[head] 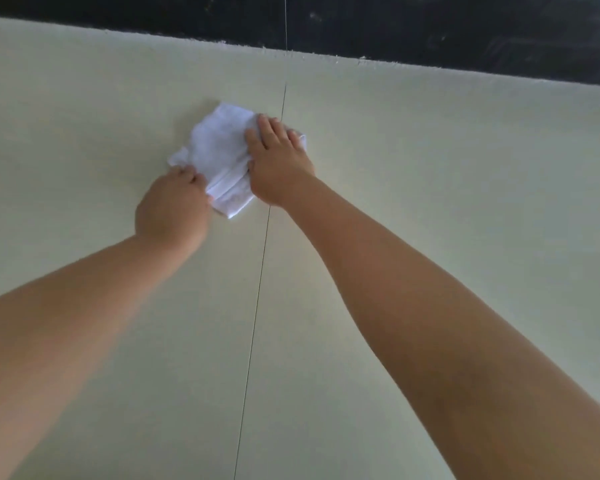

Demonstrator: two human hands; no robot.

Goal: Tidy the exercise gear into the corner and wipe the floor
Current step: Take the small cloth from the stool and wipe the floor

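A crumpled white cloth (pixel 219 150) lies on the pale cream floor (pixel 430 168), just left of a thin tile joint. My right hand (pixel 279 164) presses flat on the cloth's right side with its fingers straight and spread. My left hand (pixel 172 209) sits at the cloth's near left edge, its fingers curled onto the fabric there. Both bare forearms reach in from the bottom of the view. No exercise gear is in view.
A black skirting band (pixel 430 32) runs along the top where the floor meets the wall. A dark tile joint (pixel 257 306) runs from the wall toward me between my arms.
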